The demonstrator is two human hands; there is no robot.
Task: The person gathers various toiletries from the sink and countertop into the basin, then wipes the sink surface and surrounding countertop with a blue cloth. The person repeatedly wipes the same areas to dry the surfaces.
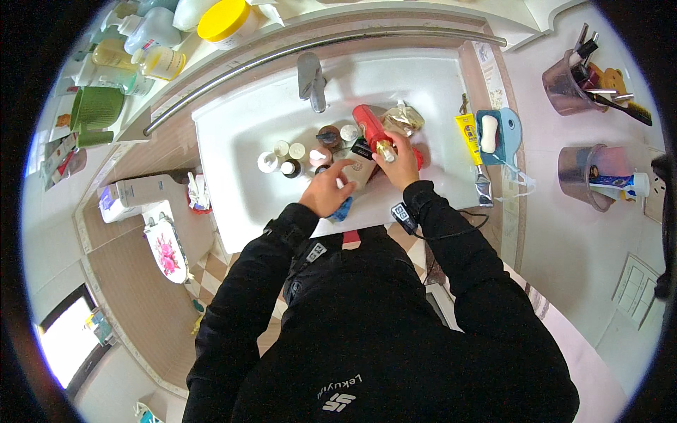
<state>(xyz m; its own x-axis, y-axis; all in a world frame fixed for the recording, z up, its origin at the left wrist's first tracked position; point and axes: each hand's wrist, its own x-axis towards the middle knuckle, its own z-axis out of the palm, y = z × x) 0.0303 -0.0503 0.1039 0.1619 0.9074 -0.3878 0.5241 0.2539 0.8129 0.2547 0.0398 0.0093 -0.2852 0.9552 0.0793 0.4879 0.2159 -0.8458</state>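
In the white sink basin point(238, 132) stand several small jars and bottles. My right hand point(400, 163) has its fingers at the gold-coloured end of a red bottle point(368, 122); whether it grips it is hard to tell. My left hand point(327, 190) is beside a beige box or bottle with a black end point(358, 168), thumb and forefinger apart; what lies under its fingers is partly hidden. Left of it are a dark bottle with a white cap point(291, 168) and a white-capped jar point(268, 162). A clear plastic pouch point(403, 119) lies behind the red bottle. Blue cloth or wrap point(341, 210) shows below my left hand.
A chrome faucet point(312, 82) stands at the back, below a metal rail point(328, 38) and a shelf of bottles. On the right ledge are a yellow tube point(469, 135) and white soap point(489, 134) on a blue dish. Two plastic cups hang on the right wall point(568, 92).
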